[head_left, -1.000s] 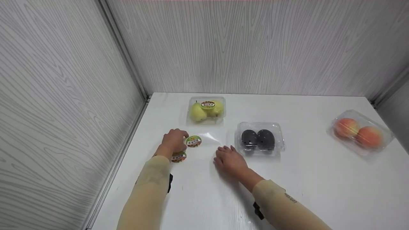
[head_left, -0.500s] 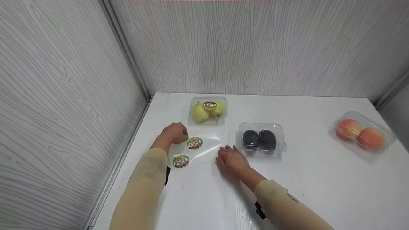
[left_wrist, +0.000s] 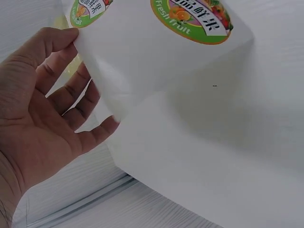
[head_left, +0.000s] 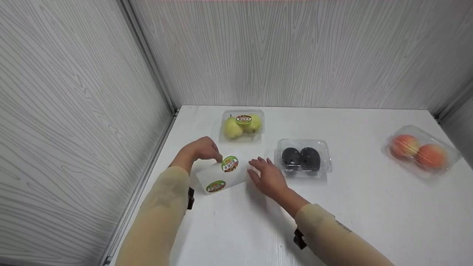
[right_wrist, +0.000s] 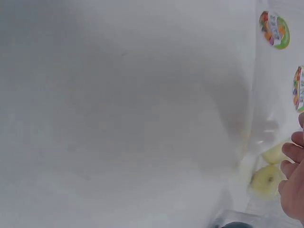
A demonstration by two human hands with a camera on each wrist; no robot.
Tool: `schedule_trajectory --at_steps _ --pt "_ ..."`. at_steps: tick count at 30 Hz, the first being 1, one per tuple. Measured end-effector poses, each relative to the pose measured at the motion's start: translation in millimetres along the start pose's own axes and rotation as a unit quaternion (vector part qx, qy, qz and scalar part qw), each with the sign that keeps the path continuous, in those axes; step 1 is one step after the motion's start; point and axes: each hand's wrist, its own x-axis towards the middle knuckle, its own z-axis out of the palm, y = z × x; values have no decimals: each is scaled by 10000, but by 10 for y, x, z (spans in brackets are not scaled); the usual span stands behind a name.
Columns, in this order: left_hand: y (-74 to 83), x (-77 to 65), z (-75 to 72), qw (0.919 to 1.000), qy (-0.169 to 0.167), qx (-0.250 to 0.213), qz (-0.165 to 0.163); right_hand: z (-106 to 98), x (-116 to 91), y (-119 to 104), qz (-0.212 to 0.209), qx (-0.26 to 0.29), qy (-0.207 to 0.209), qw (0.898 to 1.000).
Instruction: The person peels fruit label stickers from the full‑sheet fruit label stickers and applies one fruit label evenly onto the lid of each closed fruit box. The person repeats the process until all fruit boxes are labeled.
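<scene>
My left hand pinches the upper edge of a white label sheet between thumb and finger. In the left wrist view the left hand grips the sheet's edge, its other fingers spread behind. Two round fruit labels, an upper one and a lower one, are on the sheet, which is raised and tilted. My right hand has its fingers spread at the sheet's right end; I cannot tell whether they touch it.
Behind the sheet is a clear box of two pears with a round label on its lid. Beside the right hand stands a clear box of two dark round fruits. A clear box of two peaches lies far right. Panel walls border the table.
My left hand has taken hold of the label sheet's edge, lifting and tilting it off the table. The right hand's fingers have risen and spread.
</scene>
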Motion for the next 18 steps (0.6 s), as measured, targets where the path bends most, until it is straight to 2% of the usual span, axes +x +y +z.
schedule_trajectory --at_steps 4,7,11,18 --pt "77 -125 -62 9987 84 -505 63 -72 31 -145 38 298 547 9980" --pt "154 -205 -85 9944 148 -1048 18 -119 39 -226 -7 580 988 9934" --pt "294 -310 -78 9833 245 -1803 -60 -197 47 -318 110 1043 1351 9853" --pt "546 -467 -1 9601 548 -2742 -53 -324 71 -401 609 1739 1541 9707"
